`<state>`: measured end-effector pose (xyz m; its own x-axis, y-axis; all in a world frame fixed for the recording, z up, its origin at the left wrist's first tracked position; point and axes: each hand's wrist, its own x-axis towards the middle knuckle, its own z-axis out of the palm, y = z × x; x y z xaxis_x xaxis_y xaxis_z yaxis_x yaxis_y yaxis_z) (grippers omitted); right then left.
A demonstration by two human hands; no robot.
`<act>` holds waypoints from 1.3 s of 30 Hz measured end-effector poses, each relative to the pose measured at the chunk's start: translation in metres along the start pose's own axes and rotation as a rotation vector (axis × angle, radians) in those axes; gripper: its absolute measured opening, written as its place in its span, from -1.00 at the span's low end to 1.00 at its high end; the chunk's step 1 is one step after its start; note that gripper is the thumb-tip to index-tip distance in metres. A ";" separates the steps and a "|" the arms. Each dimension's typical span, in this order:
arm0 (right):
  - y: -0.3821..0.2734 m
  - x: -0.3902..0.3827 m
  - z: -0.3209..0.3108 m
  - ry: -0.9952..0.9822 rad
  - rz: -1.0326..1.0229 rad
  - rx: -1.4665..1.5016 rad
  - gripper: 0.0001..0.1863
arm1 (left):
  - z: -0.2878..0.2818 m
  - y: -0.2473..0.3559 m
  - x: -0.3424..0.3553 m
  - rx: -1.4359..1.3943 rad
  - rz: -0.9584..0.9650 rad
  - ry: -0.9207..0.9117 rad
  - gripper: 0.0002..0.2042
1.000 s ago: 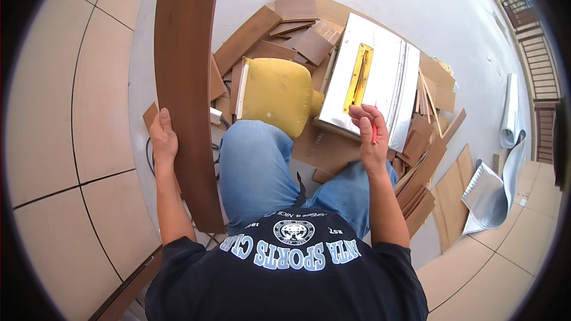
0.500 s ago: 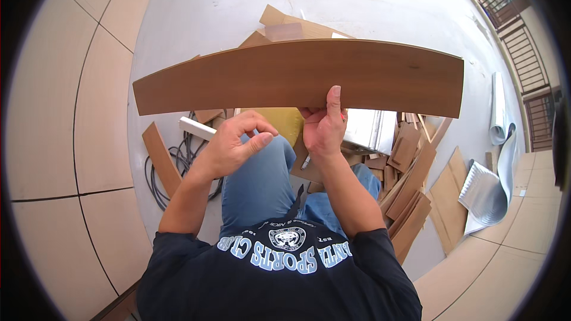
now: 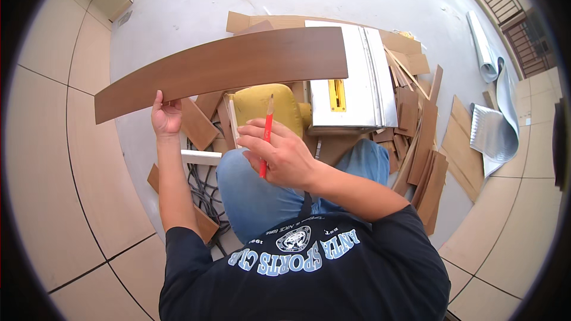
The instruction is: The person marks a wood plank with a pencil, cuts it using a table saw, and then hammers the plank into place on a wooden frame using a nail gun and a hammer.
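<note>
A long brown wood plank point(image 3: 232, 59) is held up in front of me, slanting down toward its left end. My left hand point(image 3: 166, 120) grips its lower edge near that end, thumb on the near face and fingers behind. My right hand point(image 3: 284, 151) is apart from the plank, in front of my knees. A red pencil point(image 3: 266, 139) stands almost upright between its fingers, point up. Just beyond the right hand lies a yellow rounded object point(image 3: 262, 104), partly hidden by the plank. To its right stands a silver metal-topped box point(image 3: 351, 104) with a yellow slotted insert point(image 3: 337, 95).
Wood offcuts point(image 3: 425, 142) are heaped right of the metal box. Black cable point(image 3: 205, 193) coils by my left knee, near a white bar point(image 3: 201, 157). Flat cardboard point(image 3: 455, 148) and a silver foil sheet point(image 3: 493, 125) lie farther right. A tiled wall point(image 3: 35, 142) rises at left.
The plank has moved left. My left hand, empty before, now grips it near the left end. My right hand has let go of its middle and drawn back, the red pencil showing in it.
</note>
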<state>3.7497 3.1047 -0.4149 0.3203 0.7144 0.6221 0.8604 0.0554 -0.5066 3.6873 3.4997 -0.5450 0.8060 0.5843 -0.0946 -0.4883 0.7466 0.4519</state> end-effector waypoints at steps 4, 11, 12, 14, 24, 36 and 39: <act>0.067 0.007 -0.003 -0.114 0.244 -0.696 -0.51 | -0.032 0.013 0.023 -0.004 -0.049 0.094 -0.78; 0.215 0.009 0.031 -0.103 0.375 -0.862 -0.49 | -0.047 -0.018 0.082 0.192 -0.037 0.330 -0.78; 0.229 0.008 0.035 -0.087 0.370 -0.887 -0.50 | -0.046 -0.023 0.090 0.200 -0.039 0.333 -0.78; 0.249 0.012 0.038 -0.069 0.414 -0.868 -0.49 | -0.045 -0.038 0.102 0.245 -0.030 0.380 -0.78; 0.316 0.004 0.047 -0.079 0.645 -0.874 -0.47 | -0.053 -0.097 0.162 0.230 -0.081 0.494 -0.81; 0.318 0.003 0.042 -0.021 0.725 -0.789 -0.44 | -0.057 -0.088 0.175 0.306 -0.090 0.240 -0.78; 0.317 0.001 0.040 -0.021 0.724 -0.810 -0.45 | -0.054 -0.090 0.174 0.314 -0.094 0.249 -0.77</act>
<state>4.0072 3.1513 -0.5987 0.8565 0.4047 0.3203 0.4788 -0.8548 -0.2002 3.8539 3.5514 -0.6498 0.7179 0.6061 -0.3425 -0.2596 0.6895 0.6762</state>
